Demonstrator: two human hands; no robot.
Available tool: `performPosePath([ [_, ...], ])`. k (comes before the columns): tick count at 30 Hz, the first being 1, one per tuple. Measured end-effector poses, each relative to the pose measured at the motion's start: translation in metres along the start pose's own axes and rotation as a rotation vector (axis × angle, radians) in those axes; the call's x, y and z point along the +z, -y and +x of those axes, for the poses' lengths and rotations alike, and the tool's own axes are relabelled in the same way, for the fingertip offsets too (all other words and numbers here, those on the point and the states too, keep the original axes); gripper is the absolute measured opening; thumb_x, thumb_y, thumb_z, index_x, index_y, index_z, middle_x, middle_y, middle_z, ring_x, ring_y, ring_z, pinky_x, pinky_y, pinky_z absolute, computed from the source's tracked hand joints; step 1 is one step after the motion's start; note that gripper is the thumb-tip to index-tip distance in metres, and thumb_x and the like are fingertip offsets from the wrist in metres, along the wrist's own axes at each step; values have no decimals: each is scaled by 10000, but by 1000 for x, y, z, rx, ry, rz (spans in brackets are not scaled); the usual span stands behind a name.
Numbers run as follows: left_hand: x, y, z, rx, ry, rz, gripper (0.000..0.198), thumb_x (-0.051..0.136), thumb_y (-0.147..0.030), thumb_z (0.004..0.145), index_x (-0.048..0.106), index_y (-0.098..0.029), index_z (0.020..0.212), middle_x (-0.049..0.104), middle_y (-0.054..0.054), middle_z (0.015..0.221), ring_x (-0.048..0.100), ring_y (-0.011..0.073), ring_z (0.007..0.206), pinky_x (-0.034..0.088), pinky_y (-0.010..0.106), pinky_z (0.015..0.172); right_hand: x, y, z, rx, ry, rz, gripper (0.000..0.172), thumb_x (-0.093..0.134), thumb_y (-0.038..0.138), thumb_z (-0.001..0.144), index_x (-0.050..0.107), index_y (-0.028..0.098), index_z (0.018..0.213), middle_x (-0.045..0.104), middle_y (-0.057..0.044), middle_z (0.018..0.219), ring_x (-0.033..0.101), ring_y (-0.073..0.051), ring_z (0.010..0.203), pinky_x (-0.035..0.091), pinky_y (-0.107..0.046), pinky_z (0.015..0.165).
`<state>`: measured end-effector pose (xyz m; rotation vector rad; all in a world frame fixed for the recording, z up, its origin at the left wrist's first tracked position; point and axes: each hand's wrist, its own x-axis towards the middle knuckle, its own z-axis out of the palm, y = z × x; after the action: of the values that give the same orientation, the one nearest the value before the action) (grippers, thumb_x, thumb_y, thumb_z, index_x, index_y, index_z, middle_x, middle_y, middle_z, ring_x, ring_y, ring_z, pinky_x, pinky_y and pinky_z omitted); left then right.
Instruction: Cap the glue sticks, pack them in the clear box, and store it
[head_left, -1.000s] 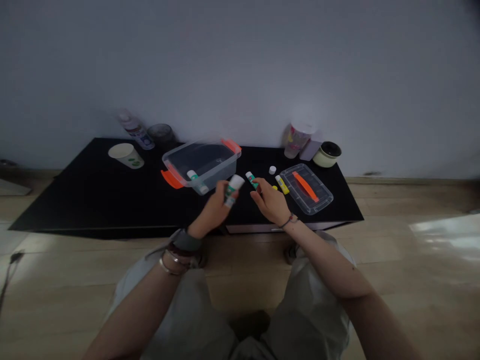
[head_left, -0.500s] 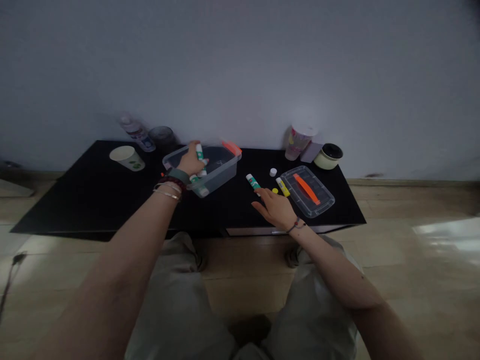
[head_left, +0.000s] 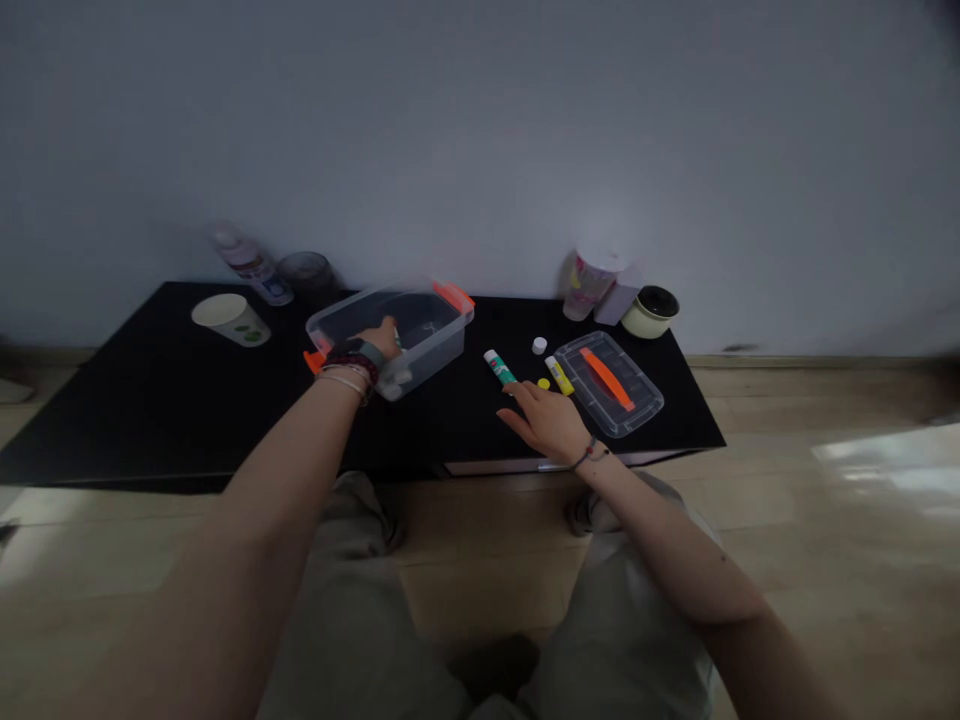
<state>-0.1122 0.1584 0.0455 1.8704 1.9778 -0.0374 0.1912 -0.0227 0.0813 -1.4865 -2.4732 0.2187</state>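
My left hand (head_left: 380, 340) reaches down inside a clear plastic box (head_left: 442, 350) with orange latches. Its fingers are closed on a glue stick (head_left: 397, 338), of which only a sliver shows; the rest is hidden by the hand and box wall. White ends of glue sticks show blurred through the near wall. My right hand (head_left: 551, 420) rests low over the table, fingers stretched out, fingertips at the lower end of a green and white glue stick (head_left: 499, 368). Just beyond it lie a yellow glue stick (head_left: 559, 375), a yellow cap (head_left: 543, 384) and a white cap (head_left: 539, 345).
To the right lies the clear lid (head_left: 637, 385) with its orange handle. Behind it stand a patterned plastic cup (head_left: 589, 285), a pale box (head_left: 619, 298) and a cream pot (head_left: 649, 315). A paper cup (head_left: 232, 320), a bottle (head_left: 251, 265) and a dark jar (head_left: 307, 278) stand left on the black table (head_left: 150, 400).
My left hand has gone lower into the box, taking the glue stick down with it. My right hand stays by the green glue stick. The view has shifted slightly.
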Motion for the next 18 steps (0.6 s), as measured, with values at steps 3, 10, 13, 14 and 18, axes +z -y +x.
performPosePath([
  [3, 0, 2, -1, -26, -2, 15, 409, 805, -194, 698, 565, -48, 995, 697, 140, 852, 631, 325, 1036, 470, 543, 949, 0, 0, 1, -6, 2, -6, 468, 362, 521, 1039, 591, 167, 1242, 683, -103, 1122, 665, -201, 908, 425, -291, 688],
  [10, -2, -3, -18, -1, -62, -20, 289, 752, -58, 685, 474, -132, 649, 632, 104, 835, 587, 331, 1113, 383, 628, 1030, 0, -1, 1, -8, 12, -18, 460, 361, 522, 1039, 600, 173, 1220, 685, -101, 1095, 658, -201, 896, 413, -291, 689],
  [13, -3, -10, -23, 26, -90, -63, 241, 746, -46, 681, 517, -120, 681, 628, 108, 893, 572, 339, 1150, 349, 646, 1049, 0, -1, 1, -16, 8, -23, 457, 364, 521, 1039, 604, 170, 1207, 684, -96, 1084, 656, -200, 891, 410, -293, 686],
  [14, -5, -13, -25, 42, -100, -77, 212, 741, -49, 687, 540, -115, 702, 630, 108, 905, 570, 338, 1156, 345, 636, 1058, 1, -1, 1, -19, 5, -25, 455, 365, 519, 1039, 607, 169, 1199, 682, -95, 1081, 655, -200, 891, 410, -294, 688],
  [18, -15, -33, -44, 136, -231, -138, 109, 683, -139, 780, 628, -140, 875, 643, 110, 1027, 555, 310, 1182, 373, 506, 1082, 3, -5, 0, -5, 18, -60, 433, 372, 501, 1040, 613, 170, 1182, 676, -95, 1075, 650, -212, 908, 409, -297, 691],
])
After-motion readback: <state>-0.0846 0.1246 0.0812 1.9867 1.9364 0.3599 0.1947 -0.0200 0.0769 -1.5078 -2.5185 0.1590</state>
